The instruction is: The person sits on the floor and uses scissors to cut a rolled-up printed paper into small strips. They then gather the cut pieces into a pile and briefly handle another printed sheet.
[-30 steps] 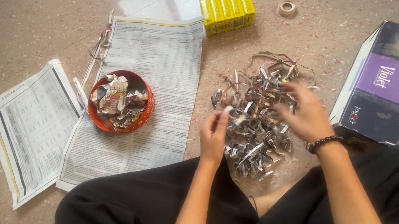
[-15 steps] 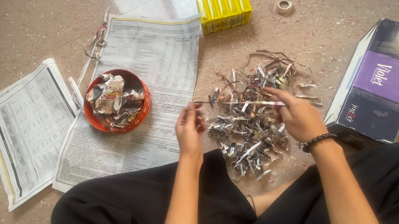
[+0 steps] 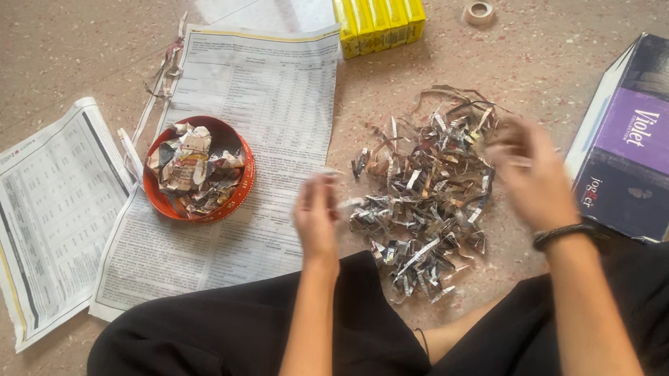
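A pile of cut paper strips [image 3: 422, 202] lies on the floor in front of my crossed legs. My left hand [image 3: 317, 217] hovers at the pile's left edge, over the newspaper sheet [image 3: 268, 97], with its fingers pinched on a small pale paper strip. My right hand [image 3: 532, 182], blurred by motion and wearing a dark wristband, is over the pile's right edge with fingers closed on a bit of paper strip. A red bowl [image 3: 240, 191] holding crumpled paper pieces sits on the newspaper sheet, left of my left hand.
A second newspaper sheet [image 3: 48, 214] lies at the far left. A yellow box [image 3: 380, 14] and a small tape roll [image 3: 479, 11] sit at the back. A purple and dark carton [image 3: 651, 140] lies at the right. A few loose strips [image 3: 165, 72] rest beside the newspaper.
My right hand has shifted from the middle of the pile to its right edge. My left hand has moved left off the pile, over the newspaper. The hands are farther apart.
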